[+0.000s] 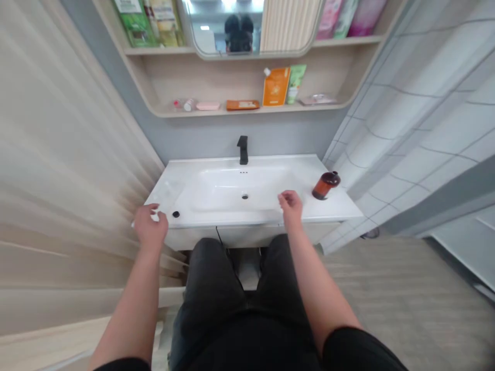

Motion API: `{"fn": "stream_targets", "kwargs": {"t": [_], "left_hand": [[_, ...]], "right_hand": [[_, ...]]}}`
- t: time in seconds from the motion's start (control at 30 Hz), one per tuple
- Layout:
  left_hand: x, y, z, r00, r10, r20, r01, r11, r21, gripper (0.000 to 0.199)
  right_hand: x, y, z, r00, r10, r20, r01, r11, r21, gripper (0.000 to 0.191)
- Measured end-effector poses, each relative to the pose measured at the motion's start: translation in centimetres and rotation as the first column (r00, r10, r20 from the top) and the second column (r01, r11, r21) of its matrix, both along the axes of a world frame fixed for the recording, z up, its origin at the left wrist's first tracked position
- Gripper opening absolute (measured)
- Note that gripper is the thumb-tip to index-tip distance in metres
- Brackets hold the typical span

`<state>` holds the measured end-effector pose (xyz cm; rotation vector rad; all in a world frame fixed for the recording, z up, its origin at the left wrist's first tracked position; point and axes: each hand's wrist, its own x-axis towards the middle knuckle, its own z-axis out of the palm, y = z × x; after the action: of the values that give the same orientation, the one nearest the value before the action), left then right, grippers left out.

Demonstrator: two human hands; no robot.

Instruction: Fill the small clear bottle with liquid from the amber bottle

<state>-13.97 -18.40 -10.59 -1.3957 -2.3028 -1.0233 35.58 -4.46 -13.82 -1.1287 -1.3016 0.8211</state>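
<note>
At the left front corner of the white washbasin counter (247,216), my left hand (150,225) has its thumb and fingers curved apart, with a gap between them. Just beyond it lies a faint, see-through plastic item (166,193) whose kind I cannot make out. A small round black piece (176,214), perhaps a cap, sits to the right of that hand. My right hand (292,206) hovers over the basin's right front side, fingertips drawn together; anything between them is hidden. To its right stands a brown bottle (326,185) with an orange-red lower part.
A black faucet (243,150) rises behind the basin. Above is a shelf (216,112) with an orange pouch (276,86), a green tube (296,85) and small items. A mirror (228,31) hangs over it. A curtain (77,154) borders the left, a tiled wall (417,129) the right.
</note>
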Motion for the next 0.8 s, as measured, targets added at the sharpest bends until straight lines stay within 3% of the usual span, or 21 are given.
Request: {"fn": "stream_targets", "kwargs": {"t": [0.03,0.1,0.17,0.2,0.27,0.33,0.43,0.53,0.67,0.8], "left_hand": [[1.2,-0.2,-0.5,0.997,-0.08,0.014,0.081,0.995,-0.062,0.034],[3.3,0.0,-1.6,0.983,-0.173,0.059,0.18,0.973,-0.146,0.032],[4.5,0.7,-2.4,0.979,-0.188,0.076,0.199,0.964,-0.174,0.037],[4.7,1.0,-2.6,0.981,-0.18,0.072,0.19,0.965,-0.18,0.041],[4.7,1.6,-2.9,0.988,-0.145,0.055,0.153,0.968,-0.2,0.048],[4.4,2.0,-2.9,0.995,-0.094,0.029,0.098,0.969,-0.226,0.051],[3.7,2.3,-2.6,0.999,-0.033,0.004,0.032,0.967,-0.254,0.057],[3.3,2.8,-2.4,1.0,-0.029,-0.002,0.027,0.957,-0.29,0.057],[2.8,3.5,-2.4,0.999,-0.05,-0.011,0.043,0.937,-0.348,0.043],[2.3,3.6,-2.5,0.997,-0.078,0.002,0.073,0.927,-0.367,0.034]], "right_hand": [[2.5,-0.6,0.0,0.971,-0.239,0.032,0.236,0.969,0.074,0.039],[7.8,-1.3,0.2,0.846,-0.519,0.125,0.494,0.85,0.183,0.038],[12.7,-1.3,0.3,0.718,-0.67,0.191,0.622,0.74,0.257,0.042],[14.8,-1.0,0.4,0.693,-0.691,0.207,0.635,0.72,0.279,0.052],[17.8,0.1,0.4,0.7,-0.677,0.227,0.622,0.734,0.272,0.078],[19.4,1.7,0.2,0.765,-0.591,0.256,0.553,0.806,0.21,0.104],[19.4,4.5,-0.1,0.862,-0.426,0.274,0.411,0.905,0.113,0.13],[18.3,6.8,-0.2,0.893,-0.375,0.25,0.366,0.927,0.081,0.147],[17.6,8.7,0.2,0.862,-0.457,0.219,0.466,0.885,0.013,0.145],[17.9,9.8,0.3,0.84,-0.484,0.246,0.513,0.856,-0.067,0.117]]}}
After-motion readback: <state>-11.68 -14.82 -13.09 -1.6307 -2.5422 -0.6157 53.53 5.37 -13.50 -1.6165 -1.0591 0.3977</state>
